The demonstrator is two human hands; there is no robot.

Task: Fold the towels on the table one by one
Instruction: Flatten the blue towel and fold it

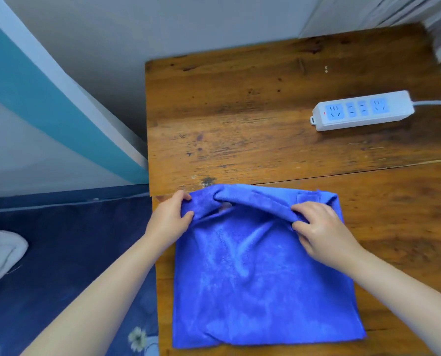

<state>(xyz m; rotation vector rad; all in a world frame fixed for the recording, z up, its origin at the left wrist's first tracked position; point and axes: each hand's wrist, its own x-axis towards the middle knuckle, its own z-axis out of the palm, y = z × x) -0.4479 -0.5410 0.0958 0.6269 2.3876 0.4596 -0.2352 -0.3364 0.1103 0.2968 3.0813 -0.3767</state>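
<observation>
On the far right of the worn brown wooden table (240, 111) lies a white power strip with blue sockets (363, 110), its grey cord running off the right edge, well apart from the work. Left of the table, a dark blue bedcover with a pale flower print (67, 253) carries a crumpled white cloth (1, 255) at the frame's left edge. Both bare forearms reach in from below. The left hand (170, 219) curls at the table's left edge, thumb and fingers pinching the far left corner of the bright blue microfibre towel (263, 278). The right hand (322, 235), knuckles up, pinches the far edge further right, thumb beneath and fingers over it. Between them the far edge is raised in a loose roll, while the rest of the towel lies flat on the near part of the table.
</observation>
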